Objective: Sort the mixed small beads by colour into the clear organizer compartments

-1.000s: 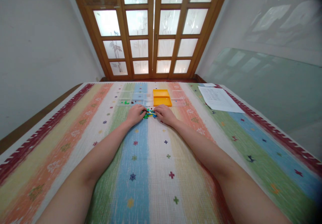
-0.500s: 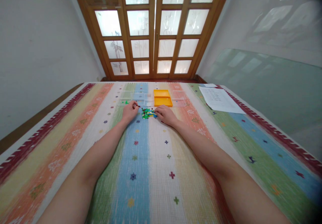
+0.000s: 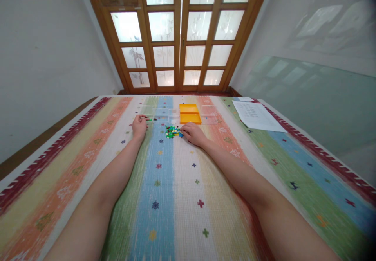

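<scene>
"Striped, cloth-covered surface (image 3: 182, 198). Where are the tiny multicoloured pieces (image 3: 172, 132)?"
"Heaped beside the curled right fingers (image 3: 185, 129); left fingers (image 3: 142, 117) bend at a clear, shallow box (image 3: 162, 114)."
"Pinching anything?"
"Cannot tell, either hand."

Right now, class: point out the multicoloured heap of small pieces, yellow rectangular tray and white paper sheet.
Multicoloured heap of small pieces (image 3: 172, 132), head view, middle.
Yellow rectangular tray (image 3: 190, 113), head view, dividing ridge.
White paper sheet (image 3: 257, 116), head view, centre.

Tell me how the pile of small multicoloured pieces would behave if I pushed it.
The pile of small multicoloured pieces would probably scatter, since they look loose. Each is likely light, being tiny beside the right hand. Toppling seems unlikely, as they lie low on the striped cloth tablecloth.
</scene>
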Demonstrator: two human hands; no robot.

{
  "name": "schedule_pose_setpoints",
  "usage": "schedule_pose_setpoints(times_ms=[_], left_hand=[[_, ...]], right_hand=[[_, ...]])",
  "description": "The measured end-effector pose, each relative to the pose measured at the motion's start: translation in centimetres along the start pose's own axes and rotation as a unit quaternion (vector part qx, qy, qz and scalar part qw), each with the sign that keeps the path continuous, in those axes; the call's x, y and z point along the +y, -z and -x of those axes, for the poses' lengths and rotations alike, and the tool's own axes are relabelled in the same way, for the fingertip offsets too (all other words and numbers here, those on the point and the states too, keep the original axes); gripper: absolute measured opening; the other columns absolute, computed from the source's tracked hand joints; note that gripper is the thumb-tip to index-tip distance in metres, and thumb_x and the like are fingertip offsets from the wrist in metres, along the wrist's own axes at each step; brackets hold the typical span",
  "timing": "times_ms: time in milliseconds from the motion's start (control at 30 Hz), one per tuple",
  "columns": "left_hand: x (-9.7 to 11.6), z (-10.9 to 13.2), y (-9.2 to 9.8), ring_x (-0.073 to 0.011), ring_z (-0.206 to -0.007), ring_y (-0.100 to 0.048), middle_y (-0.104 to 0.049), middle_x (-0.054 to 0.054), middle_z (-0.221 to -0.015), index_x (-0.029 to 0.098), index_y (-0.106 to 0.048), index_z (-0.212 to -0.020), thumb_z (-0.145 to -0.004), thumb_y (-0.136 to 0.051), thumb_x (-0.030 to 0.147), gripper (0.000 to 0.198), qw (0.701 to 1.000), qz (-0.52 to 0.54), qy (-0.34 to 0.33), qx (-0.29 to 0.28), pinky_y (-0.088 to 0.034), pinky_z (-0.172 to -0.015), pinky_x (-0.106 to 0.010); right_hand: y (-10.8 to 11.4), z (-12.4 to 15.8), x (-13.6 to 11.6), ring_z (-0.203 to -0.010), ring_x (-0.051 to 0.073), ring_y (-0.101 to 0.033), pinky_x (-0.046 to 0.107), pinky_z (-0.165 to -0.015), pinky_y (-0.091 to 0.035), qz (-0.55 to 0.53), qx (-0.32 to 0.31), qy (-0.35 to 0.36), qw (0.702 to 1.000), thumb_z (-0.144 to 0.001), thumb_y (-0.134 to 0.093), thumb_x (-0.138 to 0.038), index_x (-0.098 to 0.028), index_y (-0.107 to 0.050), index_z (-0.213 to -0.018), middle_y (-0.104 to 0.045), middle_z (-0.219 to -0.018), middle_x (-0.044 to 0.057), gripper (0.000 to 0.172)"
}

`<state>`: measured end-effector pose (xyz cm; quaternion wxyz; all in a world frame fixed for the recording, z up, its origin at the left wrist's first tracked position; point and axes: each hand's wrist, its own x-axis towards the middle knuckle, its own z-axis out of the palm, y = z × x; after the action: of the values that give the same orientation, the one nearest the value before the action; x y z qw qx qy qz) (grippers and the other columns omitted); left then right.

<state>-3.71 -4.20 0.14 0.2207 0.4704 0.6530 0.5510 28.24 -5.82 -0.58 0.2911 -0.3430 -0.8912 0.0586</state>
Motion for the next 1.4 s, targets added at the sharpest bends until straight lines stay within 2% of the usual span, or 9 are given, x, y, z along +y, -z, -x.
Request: schedule_pose_setpoints(times_ms=[200, 267, 367, 533, 667, 800, 967, 1133, 1400], left_hand=[[0.3, 0.9, -0.9, -0.0099, -0.053, -0.056, -0.076, -0.007, -0.114, 0.019, -0.067, -0.123, -0.09, -0.05, 0.023, 0.037, 0.99, -0.037, -0.051, -0.125, -0.049, -0.058, -0.024], [0.3, 1.0, -0.9, -0.0104, -0.055, -0.056, -0.076, -0.006, -0.117, 0.021, -0.066, -0.129, -0.089, -0.052, 0.021, 0.043, 0.986, -0.052, -0.06, -0.15, -0.051, -0.061, -0.026], [0.5, 1.2, -0.7, -0.0127, -0.061, -0.059, -0.076, -0.006, -0.117, 0.022, -0.065, -0.134, -0.086, -0.053, 0.019, 0.049, 0.983, -0.07, -0.079, -0.152, -0.055, -0.068, -0.029], [0.5, 1.3, -0.7, -0.0167, -0.075, -0.064, -0.077, -0.004, -0.112, 0.022, -0.071, -0.12, -0.086, -0.052, 0.017, 0.039, 0.973, -0.12, -0.141, -0.138, -0.054, -0.082, -0.033], [0.4, 1.7, -1.0, -0.0168, -0.075, -0.062, -0.076, -0.004, -0.111, 0.022, -0.073, -0.114, -0.088, -0.052, 0.018, 0.034, 0.954, -0.164, -0.194, -0.16, -0.051, -0.085, -0.033], [0.9, 2.7, -1.9, -0.0195, -0.084, -0.065, -0.075, -0.006, -0.113, 0.021, -0.073, -0.113, -0.09, -0.051, 0.019, 0.032, 0.933, -0.178, -0.243, -0.197, -0.051, -0.088, -0.035], [1.6, 4.0, -3.0, -0.0222, -0.097, -0.067, -0.075, -0.006, -0.111, 0.022, -0.074, -0.113, -0.092, -0.051, 0.02, 0.031, 0.905, -0.196, -0.29, -0.243, -0.051, -0.092, -0.037], [1.8, 4.3, -2.9, -0.021, -0.094, -0.068, -0.076, -0.005, -0.111, 0.021, -0.074, -0.112, -0.093, -0.051, 0.021, 0.03, 0.893, -0.199, -0.306, -0.264, -0.052, -0.09, -0.035], [1.4, 4.1, -2.7, -0.0186, -0.089, -0.068, -0.077, -0.004, -0.108, 0.022, -0.075, -0.111, -0.093, -0.053, 0.02, 0.029, 0.896, -0.204, -0.303, -0.254, -0.052, -0.088, -0.032]], right_hand=[[0.0, 0.0, 0.0, -0.098, 0.023, -0.063, 0.037, -0.09, -0.046, 0.002, 0.001, 0.002, 1.0, -0.102, -0.057, -0.028, -0.021, -0.076, -0.103, -0.074, -0.101, 0.009, 0.02], [0.0, 0.0, 0.0, -0.098, 0.023, -0.064, 0.037, -0.091, -0.046, 0.004, -0.001, 0.001, 1.0, -0.102, -0.057, -0.028, -0.021, -0.076, -0.104, -0.074, -0.101, 0.009, 0.02], [0.0, 0.1, -0.1, -0.1, 0.023, -0.064, 0.038, -0.092, -0.046, 0.007, -0.001, 0.006, 1.0, -0.102, -0.056, -0.028, -0.021, -0.076, -0.106, -0.074, -0.103, 0.009, 0.021], [-0.1, -0.1, -0.8, -0.108, 0.025, -0.062, 0.04, -0.097, -0.046, 0.014, -0.008, 0.036, 0.999, -0.1, -0.058, -0.024, -0.024, -0.074, -0.115, -0.073, -0.111, 0.009, 0.022], [0.1, -0.3, -2.0, -0.116, 0.026, -0.059, 0.043, -0.103, -0.045, 0.014, -0.016, 0.068, 0.997, -0.101, -0.057, -0.025, -0.026, -0.07, -0.126, -0.07, -0.121, 0.009, 0.028], [-0.1, -0.3, -2.8, -0.124, 0.028, -0.055, 0.047, -0.106, -0.043, 0.019, -0.009, 0.056, 0.998, -0.099, -0.062, -0.028, -0.028, -0.065, -0.135, -0.064, -0.131, 0.011, 0.036], [-0.7, -0.4, -2.5, -0.124, 0.027, -0.054, 0.046, -0.106, -0.043, 0.022, -0.024, 0.08, 0.996, -0.098, -0.064, -0.027, -0.03, -0.071, -0.122, -0.064, -0.131, 0.008, 0.025], [-0.5, -0.4, -1.7, -0.115, 0.025, -0.057, 0.042, -0.101, -0.044, 0.023, -0.019, 0.073, 0.997, -0.1, -0.06, -0.022, -0.027, -0.075, -0.108, -0.07, -0.117, 0.008, 0.018], [-0.4, 0.0, -0.8, -0.117, 0.028, -0.057, 0.044, -0.102, -0.045, 0.045, -0.001, 0.059, 0.997, -0.095, -0.068, -0.027, -0.026, -0.073, -0.113, -0.068, -0.122, 0.008, 0.019]])
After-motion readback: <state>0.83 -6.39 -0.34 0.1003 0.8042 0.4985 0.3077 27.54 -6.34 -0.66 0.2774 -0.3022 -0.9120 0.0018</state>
